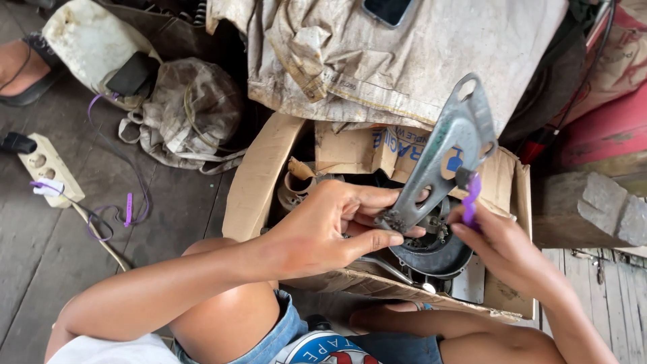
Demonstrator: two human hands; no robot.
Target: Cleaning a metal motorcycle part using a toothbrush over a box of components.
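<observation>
— Above an open cardboard box (256, 182) on a plank floor (40, 249), seen from the head camera: what is in hand?

— A grey pressed-metal bracket (448, 145) with slotted eyes, held tilted over the box. The left hand (323, 229) is closed on its lower end, thumb and fingers pinching it. The right hand (502, 246) is closed around a purple-handled tool (470, 199), apparently a small screwdriver, its tip touching a dark fastener on the bracket's right edge.

— So which step?

— By the look of it, working that fastener while the bracket is steadied. A steady left grip and a tip seated squarely would seem needed; a slip looks the likeliest trouble.

— And around them?

— A round black motor housing (435, 249) lies in the box beneath the bracket. A soiled cloth (404, 61) hangs behind, a phone (387, 10) resting on it. A power strip (44, 168) and purple cord (114, 155) lie well apart at left.
</observation>
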